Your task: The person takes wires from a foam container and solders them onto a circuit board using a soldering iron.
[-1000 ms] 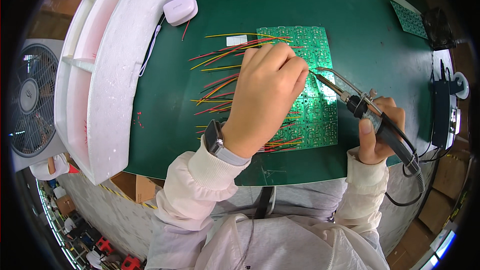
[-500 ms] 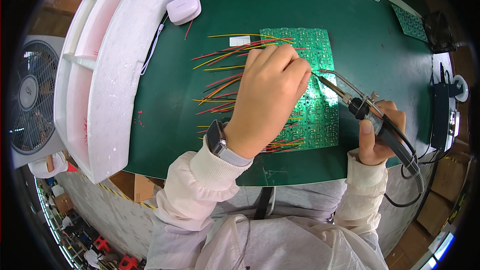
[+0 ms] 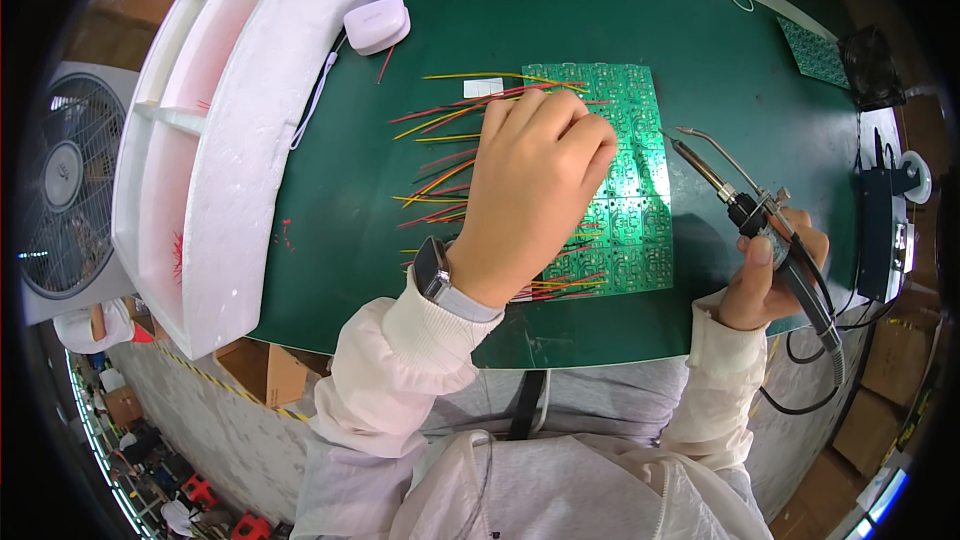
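Observation:
A green circuit board panel [image 3: 635, 240] lies on the green table, with red, yellow and black wires [image 3: 440, 185] spreading out to its left. Over the panel's left half hovers my left hand [image 3: 535, 175], a watch at its wrist. Its fingers are curled and pressed together, and what they pinch is hidden beneath the hand. In my right hand [image 3: 775, 275] is a soldering iron [image 3: 745, 210] with a curved metal guide tube alongside its tip. The tip points up and left, just beyond the panel's right edge and apart from it.
At the left stands a white foam box [image 3: 225, 160] with compartments holding red bits. A pale purple case [image 3: 377, 22] and a white label sheet [image 3: 483, 88] lie nearby. Far right are another board [image 3: 812, 50], a black holder [image 3: 875, 65] and a dark device [image 3: 880, 230]. A fan [image 3: 70, 180] is beyond the box.
My right hand has drawn the soldering iron right, away from the panel and my left fingers. My left hand stays over the panel, nearly unmoved. The whole view has shifted slightly.

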`<state>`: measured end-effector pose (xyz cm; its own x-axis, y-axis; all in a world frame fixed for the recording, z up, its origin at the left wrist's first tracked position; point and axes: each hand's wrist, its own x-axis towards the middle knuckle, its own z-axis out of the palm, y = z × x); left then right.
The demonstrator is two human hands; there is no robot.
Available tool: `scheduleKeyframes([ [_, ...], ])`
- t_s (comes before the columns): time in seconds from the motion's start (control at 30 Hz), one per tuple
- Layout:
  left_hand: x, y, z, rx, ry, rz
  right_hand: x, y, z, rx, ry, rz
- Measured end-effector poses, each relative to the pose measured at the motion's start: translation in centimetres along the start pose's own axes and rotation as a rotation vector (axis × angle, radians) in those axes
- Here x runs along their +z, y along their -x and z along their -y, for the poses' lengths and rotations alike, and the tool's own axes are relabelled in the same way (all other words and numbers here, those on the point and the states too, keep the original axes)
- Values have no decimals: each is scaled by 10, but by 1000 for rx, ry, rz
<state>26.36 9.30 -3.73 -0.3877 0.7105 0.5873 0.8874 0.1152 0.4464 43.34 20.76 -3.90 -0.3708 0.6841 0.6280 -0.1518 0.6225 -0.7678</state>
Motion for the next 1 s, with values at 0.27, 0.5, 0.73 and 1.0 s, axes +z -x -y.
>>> scheduleKeyframes([
  [0.27, -144, 15, -3, -413, -287, -453, -6, 7, -2, 78, -25, -44],
  [0.5, -276, 112, 111, -833, -132, 175, -2, 3, 1, 174, -128, -60],
  [0.73, -253, 92, 98, -869, -227, 250, -6, 4, 4, 363, -155, -130],
  [1.0, -256, 88, 97, -822, -358, 67, -7, 11, 6, 263, -90, -110],
])
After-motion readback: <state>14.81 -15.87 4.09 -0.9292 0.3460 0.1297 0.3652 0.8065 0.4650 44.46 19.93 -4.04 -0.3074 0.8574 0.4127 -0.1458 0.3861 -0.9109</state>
